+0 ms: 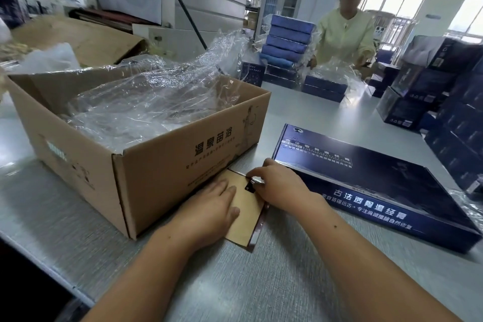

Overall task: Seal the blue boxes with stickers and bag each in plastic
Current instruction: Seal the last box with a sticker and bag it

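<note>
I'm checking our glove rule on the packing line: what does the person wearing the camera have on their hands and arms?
Nothing that shows. The left hand and right hand are bare, with no gloves and no ring, watch or bracelet visible. The forearms are bare down to the picture's bottom edge, with no sleeves in view. A few small moles dot them.

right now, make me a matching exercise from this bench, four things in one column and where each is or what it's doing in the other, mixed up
Things:
1. left hand
2. right hand
3. blue box
4. cardboard carton

States:
a. holds clear plastic
b. lies flat on the table, right of both hands
c. pinches a sticker
d. presses flat on the brown sheet

Pairs: 1-d, 2-c, 3-b, 4-a
</note>
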